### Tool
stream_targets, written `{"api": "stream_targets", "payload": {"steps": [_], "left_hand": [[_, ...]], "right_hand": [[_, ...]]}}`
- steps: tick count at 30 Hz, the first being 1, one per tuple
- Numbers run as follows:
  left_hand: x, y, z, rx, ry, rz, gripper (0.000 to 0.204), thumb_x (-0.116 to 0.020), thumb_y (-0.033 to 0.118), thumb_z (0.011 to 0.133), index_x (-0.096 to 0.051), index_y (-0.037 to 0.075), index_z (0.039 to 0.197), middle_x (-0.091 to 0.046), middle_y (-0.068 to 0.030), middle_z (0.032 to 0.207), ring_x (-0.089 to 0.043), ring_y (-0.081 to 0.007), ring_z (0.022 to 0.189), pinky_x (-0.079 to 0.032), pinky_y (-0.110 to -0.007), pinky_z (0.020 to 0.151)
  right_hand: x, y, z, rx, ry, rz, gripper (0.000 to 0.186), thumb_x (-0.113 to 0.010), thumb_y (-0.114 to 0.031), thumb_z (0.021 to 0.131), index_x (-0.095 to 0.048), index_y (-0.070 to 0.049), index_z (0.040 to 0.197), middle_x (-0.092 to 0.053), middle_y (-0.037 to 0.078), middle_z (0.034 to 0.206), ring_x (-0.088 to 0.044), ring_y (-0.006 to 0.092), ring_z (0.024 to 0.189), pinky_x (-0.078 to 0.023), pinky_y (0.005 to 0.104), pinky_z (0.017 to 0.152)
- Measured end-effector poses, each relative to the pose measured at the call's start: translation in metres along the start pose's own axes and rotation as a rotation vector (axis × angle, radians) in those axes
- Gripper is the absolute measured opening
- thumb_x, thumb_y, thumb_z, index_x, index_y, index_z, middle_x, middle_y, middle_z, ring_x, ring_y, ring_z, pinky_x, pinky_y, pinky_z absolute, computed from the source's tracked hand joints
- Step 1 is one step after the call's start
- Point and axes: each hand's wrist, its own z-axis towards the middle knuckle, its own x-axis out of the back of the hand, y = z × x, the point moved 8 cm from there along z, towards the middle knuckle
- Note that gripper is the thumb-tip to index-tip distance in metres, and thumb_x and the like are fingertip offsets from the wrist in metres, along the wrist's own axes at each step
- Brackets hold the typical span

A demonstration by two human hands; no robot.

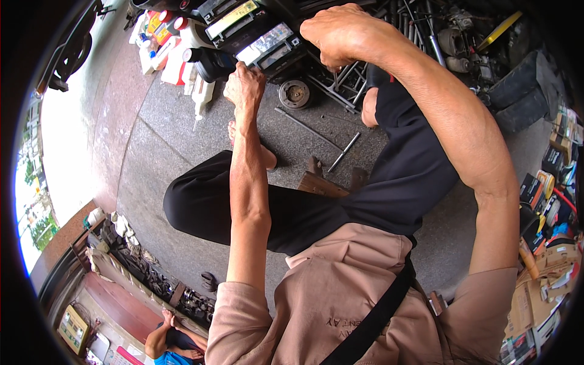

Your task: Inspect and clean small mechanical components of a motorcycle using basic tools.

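Note:
My left hand (245, 88) is curled beside a black plastic bottle (210, 64) and at the front of a battery with a pale top (267, 45); what its fingers grip is hidden. My right hand (333, 38) is raised higher and to the right, fingers curled down above metal wrenches and bars (350, 82); I cannot make out anything inside it. A second battery (231, 18) lies behind the first. A round metal disc (294, 94) rests on the floor between my hands, with a steel bar (344, 152) closer to my legs.
Several jugs (164, 52) cluster at the upper left. Dark engine parts (456, 48) and a black container (520, 91) fill the upper right. A wooden piece (316, 182) is between my legs. Cardboard and boxes (535, 292) crowd the right. Another person (173, 347) is at the lower left.

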Motion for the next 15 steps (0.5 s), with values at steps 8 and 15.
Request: {"api": "stream_targets", "payload": {"steps": [8,15], "left_hand": [[0.0049,0.0022,-0.006,-0.01,0.045,-0.082,0.034,-0.057,0.033,0.085,-0.065,0.001,0.08,-0.067,-0.0229,0.074,-0.067,-0.0396,0.07,-0.052,-0.047,0.066],[0.0006,0.0015,-0.0009,0.022,0.008,0.008,0.032,-0.056,0.031,0.085,-0.066,0.001,0.082,-0.067,-0.024,0.075,-0.067,-0.0406,0.072,-0.052,-0.047,0.068]], "right_hand": [[-0.0017,0.0018,-0.0008,-0.006,-0.048,0.006,0.017,-0.07,-0.01,0.06,-0.072,-0.006,0.076,-0.072,0.015,0.079,-0.071,0.0291,0.078,-0.054,0.044,0.066],[-0.0012,-0.0004,0.0006,-0.006,-0.046,-0.005,0.017,-0.069,-0.009,0.061,-0.073,-0.005,0.076,-0.072,0.015,0.079,-0.071,0.029,0.077,-0.054,0.0438,0.066]]}}
